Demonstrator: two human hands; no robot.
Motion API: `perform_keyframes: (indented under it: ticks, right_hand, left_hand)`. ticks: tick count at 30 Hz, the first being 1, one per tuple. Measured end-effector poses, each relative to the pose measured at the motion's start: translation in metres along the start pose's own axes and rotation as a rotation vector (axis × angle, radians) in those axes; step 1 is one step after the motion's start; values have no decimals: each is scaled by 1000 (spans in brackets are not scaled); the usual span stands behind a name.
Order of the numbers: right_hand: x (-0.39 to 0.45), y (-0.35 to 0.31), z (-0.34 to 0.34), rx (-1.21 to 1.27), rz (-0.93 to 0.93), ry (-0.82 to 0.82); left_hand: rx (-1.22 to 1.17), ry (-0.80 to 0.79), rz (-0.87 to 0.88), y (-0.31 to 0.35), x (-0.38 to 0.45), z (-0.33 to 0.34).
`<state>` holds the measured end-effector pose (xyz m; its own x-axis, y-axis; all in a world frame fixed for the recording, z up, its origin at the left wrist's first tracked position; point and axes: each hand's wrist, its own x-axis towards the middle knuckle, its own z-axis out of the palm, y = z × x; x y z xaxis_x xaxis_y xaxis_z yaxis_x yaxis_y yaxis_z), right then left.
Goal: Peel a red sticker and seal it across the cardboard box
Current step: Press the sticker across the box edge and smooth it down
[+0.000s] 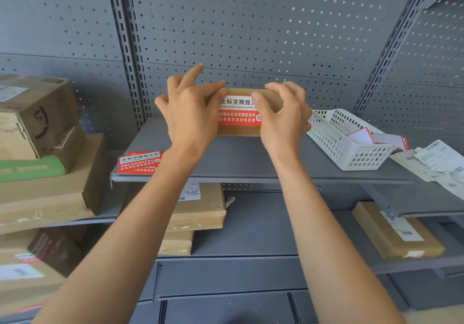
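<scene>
With the red sticker (238, 112) already lying across the cardboard box (247, 128), both hands clamped on its ends, left hand (190, 115) and right hand (282, 120), thumbs pressing it flat, probably so it bonds.

The box (247, 112) is brown cardboard, and the sticker (238, 110) on it is red with a white band — black letters on the white, white letters on the red. The shelf (238, 158) is plain grey; its back wall (251, 27) is grey with rows of small holes. The basket (344, 145) is white — a grid pattern.
</scene>
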<state>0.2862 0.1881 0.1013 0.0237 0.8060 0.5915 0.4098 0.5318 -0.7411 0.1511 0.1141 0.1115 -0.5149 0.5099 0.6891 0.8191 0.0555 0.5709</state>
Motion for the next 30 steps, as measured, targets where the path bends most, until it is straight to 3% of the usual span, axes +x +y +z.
perform_keyframes:
  ticks: [9,15,25,30]
  right_hand:
    - [3,7,-8,57,-44,7]
    - [-4,3,-9,-103,-85,-131]
    - [-2,20,-27,-25,-143,-192]
    - [-9,11,-27,-103,-120,-263]
  left_hand:
    - [44,-33,91,-12,-1,-4]
    - [117,-116,174,-17,-4,-11]
    - [-39,-180,277,-43,5,-24]
    - [47,-181,285,-40,-3,-22]
